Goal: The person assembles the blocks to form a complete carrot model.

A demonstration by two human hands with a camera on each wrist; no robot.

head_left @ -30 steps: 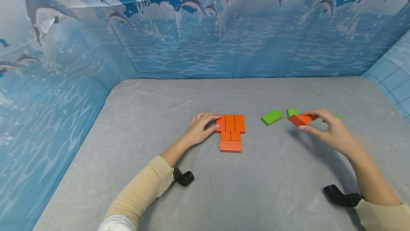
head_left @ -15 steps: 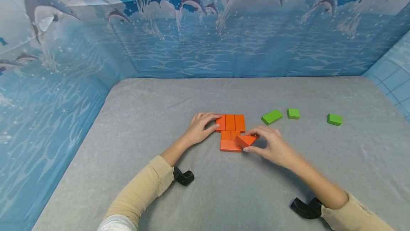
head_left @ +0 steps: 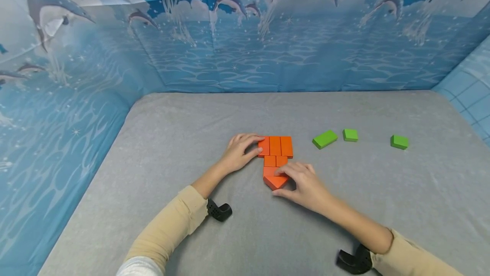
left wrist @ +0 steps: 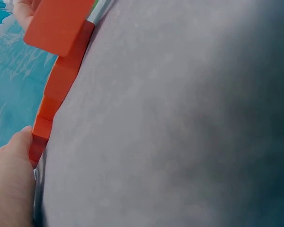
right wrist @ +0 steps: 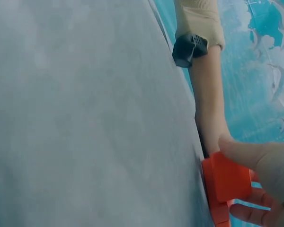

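In the head view several orange blocks [head_left: 274,145] lie together on the grey cloth: three upright ones in a row, two small ones below, and a wide one [head_left: 269,171] nearest. My left hand [head_left: 239,152] holds the left end of the row, index finger and thumb at the leftmost block [head_left: 263,148]. My right hand [head_left: 306,184] pinches an orange triangular block [head_left: 276,181], its point toward me, at the near edge of the wide block. In the right wrist view that triangular block [right wrist: 232,177] sits between thumb and fingers. The left wrist view shows it [left wrist: 57,26] overlapping the blocks.
To the right lie a long green block [head_left: 325,139], a small green block [head_left: 350,135] and another green block [head_left: 400,142]. A blue dolphin-print curtain [head_left: 245,55] stands behind the table and along its left. Each wrist bears a black camera mount [head_left: 219,211].
My right hand has brought the orange triangular block from beside the green blocks leftward and toward me, to the near end of the orange blocks. My left hand has stayed in place.
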